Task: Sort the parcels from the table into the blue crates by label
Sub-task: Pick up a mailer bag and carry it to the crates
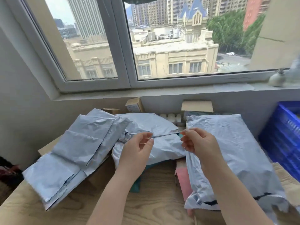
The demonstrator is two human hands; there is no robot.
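Observation:
Several grey plastic mailer parcels lie on the wooden table (151,200). A middle parcel (162,125) lies under both hands, with a dark fold line across it. My left hand (138,150) has curled fingertips at the left end of that fold. At the fold's right end, my right hand (198,143) pinches beside a small teal patch. A stack of folded parcels (76,153) lies to the left and a large parcel (230,153) to the right. One blue crate (282,135) stands at the right edge. No labels are visible.
Cardboard boxes (197,106) and small white bottles (170,117) stand behind the parcels under the window sill. A pink box (184,182) and a teal item (135,185) poke out beneath the parcels. A wall closes off the left side.

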